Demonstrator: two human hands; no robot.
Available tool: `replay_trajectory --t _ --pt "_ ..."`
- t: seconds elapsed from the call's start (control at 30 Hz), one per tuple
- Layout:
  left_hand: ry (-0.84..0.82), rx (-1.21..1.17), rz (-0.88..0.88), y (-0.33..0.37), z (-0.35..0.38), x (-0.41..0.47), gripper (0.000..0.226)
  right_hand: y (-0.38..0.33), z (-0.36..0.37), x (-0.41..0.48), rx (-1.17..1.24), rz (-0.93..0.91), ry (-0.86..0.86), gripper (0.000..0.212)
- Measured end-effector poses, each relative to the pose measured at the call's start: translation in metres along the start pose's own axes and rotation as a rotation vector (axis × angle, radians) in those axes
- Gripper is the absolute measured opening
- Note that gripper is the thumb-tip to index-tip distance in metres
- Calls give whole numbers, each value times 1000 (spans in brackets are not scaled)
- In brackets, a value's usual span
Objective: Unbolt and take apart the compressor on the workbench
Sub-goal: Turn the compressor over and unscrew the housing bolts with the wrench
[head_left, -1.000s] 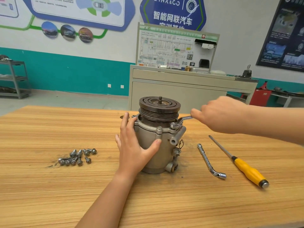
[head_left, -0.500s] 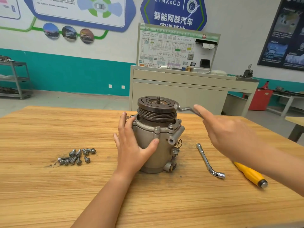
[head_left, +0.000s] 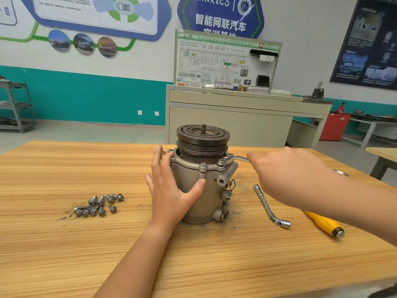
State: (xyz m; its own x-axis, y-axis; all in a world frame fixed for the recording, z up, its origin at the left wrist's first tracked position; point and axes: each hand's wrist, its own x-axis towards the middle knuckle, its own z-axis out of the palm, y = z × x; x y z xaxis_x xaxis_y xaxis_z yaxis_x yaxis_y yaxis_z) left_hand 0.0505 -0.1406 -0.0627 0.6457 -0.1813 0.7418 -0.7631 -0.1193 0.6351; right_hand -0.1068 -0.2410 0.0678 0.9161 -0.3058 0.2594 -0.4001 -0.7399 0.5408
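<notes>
While the left hand presses straight, spread fingers flat on its smooth cast-metal housing, the compressor stands upright mid-workbench, dark grooved pulley on top. Right hand curls tight round 1 slim steel wrench, its far end at the flange rim. 2 bolt heads show on that flange's front. Left, 1 heap of loose hex bolts, too overlapped to count. Right, 1 bent chrome socket bar and 1 yellow-handled screwdriver.
</notes>
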Motion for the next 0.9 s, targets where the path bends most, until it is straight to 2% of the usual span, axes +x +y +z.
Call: replay_trajectory --t 0.1,0.27,0.4,0.43,0.67,0.77,0.83,0.9 --pt "-6 -1 0 0 0 0 93 1 -6 -2 67 58 -26 28" --pt "-3 11 17 -1 0 1 92 -12 -16 -10 -3 -8 -81 25" --pt "6 11 20 -1 0 0 92 -25 -22 -6 -106 -35 -129 53" --pt "6 12 18 -1 0 0 92 -25 -20 -5 -118 -47 -126 55" --pt "-19 12 -2 0 -1 0 94 6 7 5 -188 -119 9 48" --pt "-18 14 -1 0 -2 0 92 10 12 24 -293 -139 35 30" --pt "-16 22 -2 0 -2 0 92 9 16 42 -234 -108 37 18" --pt "-13 31 -1 0 -3 1 92 4 29 62 -110 -93 113 19"
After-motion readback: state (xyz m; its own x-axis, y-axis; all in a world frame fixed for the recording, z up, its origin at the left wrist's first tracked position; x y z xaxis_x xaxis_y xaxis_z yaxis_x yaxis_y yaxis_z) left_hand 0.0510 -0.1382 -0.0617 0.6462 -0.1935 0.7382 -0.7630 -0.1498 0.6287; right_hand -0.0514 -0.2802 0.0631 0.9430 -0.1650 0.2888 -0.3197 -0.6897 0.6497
